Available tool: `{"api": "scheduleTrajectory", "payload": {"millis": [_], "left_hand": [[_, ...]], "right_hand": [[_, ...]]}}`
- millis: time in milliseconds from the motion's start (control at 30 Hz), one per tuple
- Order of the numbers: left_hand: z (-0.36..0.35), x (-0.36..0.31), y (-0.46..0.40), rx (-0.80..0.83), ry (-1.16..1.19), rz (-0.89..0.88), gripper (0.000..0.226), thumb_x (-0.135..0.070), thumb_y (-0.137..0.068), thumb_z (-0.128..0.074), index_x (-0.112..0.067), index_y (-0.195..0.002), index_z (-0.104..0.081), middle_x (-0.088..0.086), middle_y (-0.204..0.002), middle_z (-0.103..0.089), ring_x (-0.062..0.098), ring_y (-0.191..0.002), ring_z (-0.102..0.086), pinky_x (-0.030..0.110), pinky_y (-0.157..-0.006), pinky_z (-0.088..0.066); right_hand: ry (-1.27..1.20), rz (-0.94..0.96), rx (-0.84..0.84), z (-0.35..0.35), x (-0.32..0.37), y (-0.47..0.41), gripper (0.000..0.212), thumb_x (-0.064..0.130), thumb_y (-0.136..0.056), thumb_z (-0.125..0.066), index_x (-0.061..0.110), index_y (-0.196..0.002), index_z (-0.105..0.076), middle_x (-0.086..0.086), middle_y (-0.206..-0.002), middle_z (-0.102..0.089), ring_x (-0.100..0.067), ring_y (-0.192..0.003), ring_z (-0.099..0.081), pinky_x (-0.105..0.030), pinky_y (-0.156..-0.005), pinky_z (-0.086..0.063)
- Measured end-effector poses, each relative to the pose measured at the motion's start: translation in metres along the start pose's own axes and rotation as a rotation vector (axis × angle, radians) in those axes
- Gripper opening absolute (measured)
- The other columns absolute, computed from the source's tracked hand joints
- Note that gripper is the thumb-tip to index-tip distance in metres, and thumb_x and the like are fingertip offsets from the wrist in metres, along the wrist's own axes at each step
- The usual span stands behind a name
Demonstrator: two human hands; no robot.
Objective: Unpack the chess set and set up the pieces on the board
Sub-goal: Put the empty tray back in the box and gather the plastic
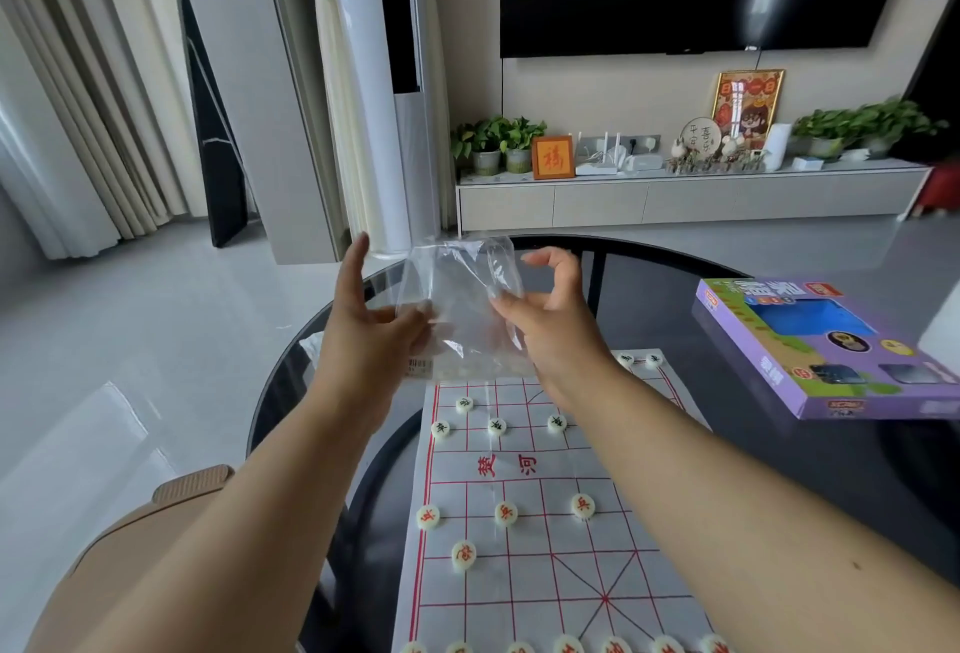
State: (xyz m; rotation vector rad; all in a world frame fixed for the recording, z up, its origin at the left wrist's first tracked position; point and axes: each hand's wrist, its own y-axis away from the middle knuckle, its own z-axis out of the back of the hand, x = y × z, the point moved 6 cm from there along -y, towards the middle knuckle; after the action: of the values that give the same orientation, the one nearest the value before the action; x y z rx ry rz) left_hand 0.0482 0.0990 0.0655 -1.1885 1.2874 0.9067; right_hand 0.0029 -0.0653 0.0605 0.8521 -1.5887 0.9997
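Note:
A clear plastic bag (460, 299) hangs in the air above the far end of the board, held between both hands. My left hand (371, 325) grips its left side; my right hand (545, 314) pinches its right edge between thumb and forefinger. Below lies a white paper chess board (530, 543) with red grid lines. Round cream pieces with red characters (506, 513) stand on the near half, and a row lines the bottom edge. Pieces with black characters (497, 426) stand on the far half. My right forearm hides part of the board's right side.
The board lies on a round dark glass table (779, 470). A purple cardboard box (821, 346) rests on the table at the right. A tan cushioned seat (156, 522) is at the lower left. Beyond are a grey floor, a TV cabinet and curtains.

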Motion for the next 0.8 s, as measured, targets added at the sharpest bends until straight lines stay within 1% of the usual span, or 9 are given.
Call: {"api": "scheduleTrajectory", "payload": {"millis": [100, 133, 167, 200, 333, 433, 567, 633, 800], "left_hand": [[0.002, -0.003, 0.001, -0.021, -0.047, -0.042, 0.036, 0.002, -0.090, -0.058, -0.022, -0.117, -0.055, 0.013, -0.085, -0.072, 0.016, -0.068, -0.071, 0.025, -0.059, -0.057], [0.002, -0.003, 0.001, -0.015, -0.057, -0.041, 0.026, 0.001, -0.091, -0.056, -0.016, -0.109, -0.062, 0.013, -0.086, -0.072, 0.017, -0.069, -0.072, 0.026, -0.062, -0.058], [0.002, -0.001, 0.000, -0.003, -0.055, -0.034, 0.020, 0.001, -0.091, -0.056, -0.011, -0.104, -0.066, 0.012, -0.085, -0.072, 0.017, -0.070, -0.072, 0.024, -0.064, -0.058], [0.001, 0.001, 0.000, 0.007, -0.049, -0.023, 0.017, 0.000, -0.091, -0.057, -0.008, -0.102, -0.068, 0.010, -0.084, -0.072, 0.016, -0.070, -0.072, 0.022, -0.063, -0.057], [0.006, 0.005, -0.006, 0.048, -0.095, 0.004, 0.028, -0.003, -0.079, -0.072, -0.010, -0.106, -0.069, 0.008, -0.089, -0.071, 0.014, -0.071, -0.069, 0.023, -0.069, -0.057], [0.012, 0.003, -0.009, 0.038, -0.165, -0.005, 0.042, -0.002, -0.072, -0.077, -0.014, -0.111, -0.068, 0.004, -0.094, -0.071, 0.016, -0.075, -0.067, 0.027, -0.077, -0.056], [0.018, 0.004, -0.011, 0.010, -0.174, -0.013, 0.045, -0.002, -0.069, -0.079, -0.013, -0.111, -0.068, 0.004, -0.096, -0.071, 0.016, -0.083, -0.069, 0.024, -0.079, -0.055], [0.020, 0.005, -0.012, 0.041, -0.217, -0.013, 0.048, -0.003, -0.067, -0.081, -0.013, -0.112, -0.068, 0.002, -0.096, -0.072, 0.014, -0.088, -0.069, 0.026, -0.082, -0.054], [0.026, -0.007, -0.013, 0.051, -0.716, -0.161, 0.023, -0.023, -0.071, -0.081, -0.025, -0.092, -0.070, 0.001, -0.075, -0.065, 0.007, -0.059, -0.054, 0.013, -0.054, -0.042]], "right_hand": [[0.113, -0.014, 0.116, -0.005, -0.001, 0.002, 0.032, 0.015, -0.094, -0.055, 0.036, -0.111, -0.037, -0.017, -0.081, -0.056, -0.024, -0.071, -0.051, -0.028, -0.068, -0.046], [0.167, -0.029, 0.161, -0.006, -0.004, 0.002, 0.038, 0.019, -0.095, -0.054, 0.043, -0.119, -0.036, -0.012, -0.081, -0.054, -0.010, -0.086, -0.031, -0.032, -0.074, -0.047], [0.206, -0.036, 0.212, -0.007, -0.004, 0.002, 0.049, 0.020, -0.096, -0.053, 0.051, -0.129, -0.032, -0.012, -0.108, -0.066, -0.032, -0.111, -0.049, -0.033, -0.081, -0.048], [0.216, -0.030, 0.272, -0.009, -0.004, 0.003, 0.058, 0.019, -0.097, -0.051, 0.056, -0.135, -0.028, 0.008, -0.134, -0.034, -0.020, -0.114, -0.048, -0.032, -0.087, -0.047], [0.210, 0.045, 0.403, -0.019, 0.005, 0.005, 0.057, 0.000, -0.095, -0.050, 0.035, -0.139, -0.042, 0.017, -0.141, -0.037, 0.005, -0.111, -0.054, -0.014, -0.083, -0.051], [0.301, 0.133, 0.444, -0.022, 0.009, 0.003, 0.081, 0.002, -0.091, -0.059, 0.058, -0.138, -0.023, 0.027, -0.147, -0.021, 0.005, -0.133, -0.023, -0.017, -0.095, -0.046], [0.465, 0.185, 0.494, -0.031, 0.005, 0.004, 0.064, 0.006, -0.089, -0.062, 0.050, -0.132, -0.043, 0.027, -0.137, -0.038, 0.012, -0.124, -0.032, -0.007, -0.102, -0.033], [0.506, 0.163, 0.439, -0.028, 0.001, 0.002, 0.050, 0.008, -0.088, -0.064, 0.037, -0.128, -0.055, 0.014, -0.129, -0.055, 0.009, -0.118, -0.042, -0.016, -0.106, -0.033], [0.713, 0.104, 0.401, -0.028, -0.003, -0.007, 0.054, 0.014, -0.082, -0.072, 0.025, -0.131, -0.052, 0.009, -0.091, -0.060, 0.000, -0.077, -0.054, -0.004, -0.061, -0.039]]}}
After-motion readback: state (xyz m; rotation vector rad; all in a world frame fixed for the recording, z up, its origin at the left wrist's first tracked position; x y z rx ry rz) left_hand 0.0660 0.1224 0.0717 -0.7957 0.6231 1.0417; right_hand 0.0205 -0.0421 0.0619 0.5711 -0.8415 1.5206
